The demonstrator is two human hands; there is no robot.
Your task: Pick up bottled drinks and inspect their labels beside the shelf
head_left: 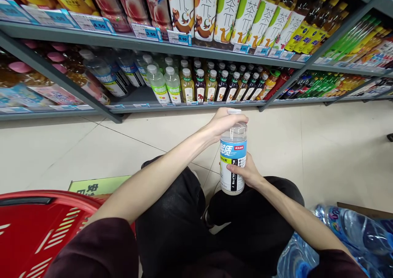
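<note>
A large clear drink bottle (233, 147) with a blue and white label and a white cap is held nearly upright above my knees. Around its neck, just below the cap, my left hand (227, 123) is closed. Lower down, my right hand (245, 171) grips the label from the right side, thumb across the front. The lowest shelf (184, 108) lies beyond the bottle, with similar large blue-labelled bottles (104, 73) at its left and smaller green-labelled bottles (158, 85) beside them.
A red shopping basket (37, 229) stands at my left, in front of a green sign (98, 184). Shrink-wrapped water bottles (346, 233) lie at my right. Tea bottles (227, 16) fill the upper shelf. Pale floor tiles (76, 147) stretch between me and the shelving.
</note>
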